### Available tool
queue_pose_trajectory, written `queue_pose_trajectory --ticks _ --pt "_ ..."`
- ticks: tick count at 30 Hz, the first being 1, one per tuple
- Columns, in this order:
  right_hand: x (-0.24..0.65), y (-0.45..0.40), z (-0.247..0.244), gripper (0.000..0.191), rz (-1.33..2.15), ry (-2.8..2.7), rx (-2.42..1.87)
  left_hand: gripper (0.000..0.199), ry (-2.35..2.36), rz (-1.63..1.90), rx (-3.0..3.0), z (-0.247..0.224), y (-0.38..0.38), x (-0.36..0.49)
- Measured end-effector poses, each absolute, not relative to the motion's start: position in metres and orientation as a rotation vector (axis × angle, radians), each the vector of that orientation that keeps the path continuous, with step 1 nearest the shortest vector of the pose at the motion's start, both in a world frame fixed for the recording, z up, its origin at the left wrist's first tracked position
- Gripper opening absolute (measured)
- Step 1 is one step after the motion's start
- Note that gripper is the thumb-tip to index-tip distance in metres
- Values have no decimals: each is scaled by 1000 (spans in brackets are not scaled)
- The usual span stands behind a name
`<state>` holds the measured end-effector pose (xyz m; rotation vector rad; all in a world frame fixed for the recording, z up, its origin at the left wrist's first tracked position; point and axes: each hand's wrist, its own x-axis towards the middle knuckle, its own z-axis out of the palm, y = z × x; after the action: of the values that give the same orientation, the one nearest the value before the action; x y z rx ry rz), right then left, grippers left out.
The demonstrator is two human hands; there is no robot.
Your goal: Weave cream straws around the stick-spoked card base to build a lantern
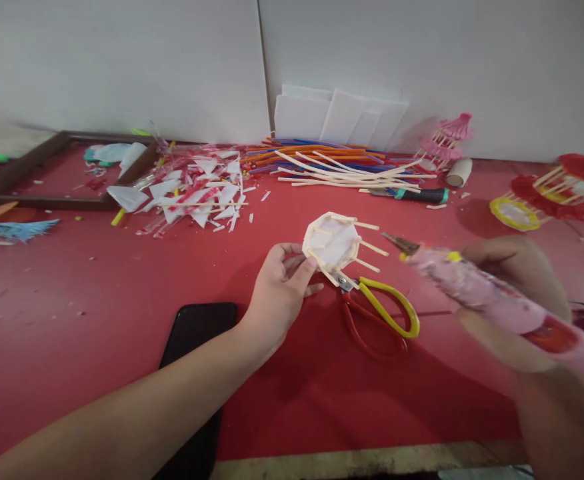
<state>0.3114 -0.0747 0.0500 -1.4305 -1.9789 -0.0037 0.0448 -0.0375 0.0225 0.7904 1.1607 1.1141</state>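
My left hand (285,287) pinches the near edge of a small white paper disc (333,241). Cream sticks rim this disc, and several short ones jut out to its right. My right hand (517,293), partly blurred, is wrapped round a worn pink glue gun (477,287) with a dark metal nozzle. That nozzle points left at the stick ends, with a gap between. Just below the disc lie scissors (379,313) with one yellow and one red handle; their blades are mostly hidden under the disc.
A black phone (199,333) lies by my left forearm. Farther back are white and red scraps (202,193), a brown frame (67,200), coloured and cream sticks (342,170), and a black-handled cutter (425,195). Pink (445,143) and red-yellow stick models (547,193) stand right.
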Motion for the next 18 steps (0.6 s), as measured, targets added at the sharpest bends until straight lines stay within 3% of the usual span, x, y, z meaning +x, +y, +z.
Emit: queue_pose_trajectory --ticks 7,14,18 --pt "280 -77 67 16 -113 -2198 -1081 14 1171 1087 912 20 -39 46" --pt "264 -75 57 11 -226 -2305 -1098 15 1156 1078 1070 13 -43 50" --pt "259 -74 52 18 -203 -2279 -1097 15 1151 1077 1070 16 -45 51"
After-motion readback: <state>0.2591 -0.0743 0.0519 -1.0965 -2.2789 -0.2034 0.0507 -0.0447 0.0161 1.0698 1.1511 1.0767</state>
